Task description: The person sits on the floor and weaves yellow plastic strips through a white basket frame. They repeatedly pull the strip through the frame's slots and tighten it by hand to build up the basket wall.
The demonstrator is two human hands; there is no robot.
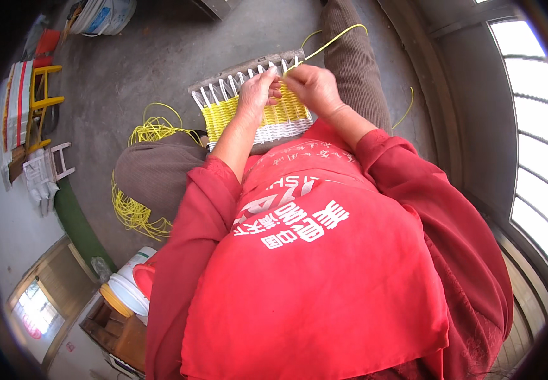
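A yellow and white woven panel (pixel 226 115) lies across my lap, worked on a wooden board (pixel 248 64). White strands (pixel 231 85) stand in a row of narrow loops along its far edge. My left hand (pixel 258 95) rests over the middle of that edge, fingers curled in; what they hold, if anything, is hidden. Close to its right, my right hand (pixel 314 87) is closed in a pinch near the last white loops. From its fingertips a yellow cord (pixel 340 36) runs up and bends in a wide arc over my right leg.
Tangled yellow cord (pixel 136 212) lies on the floor around my left knee (pixel 160 171). Farther left are a yellow-framed stool (pixel 47 101) and a green roll (pixel 79 212). Buckets (pixel 129 291) stand at lower left, another bucket (pixel 105 18) at far left. A barred window (pixel 533 114) is on the right.
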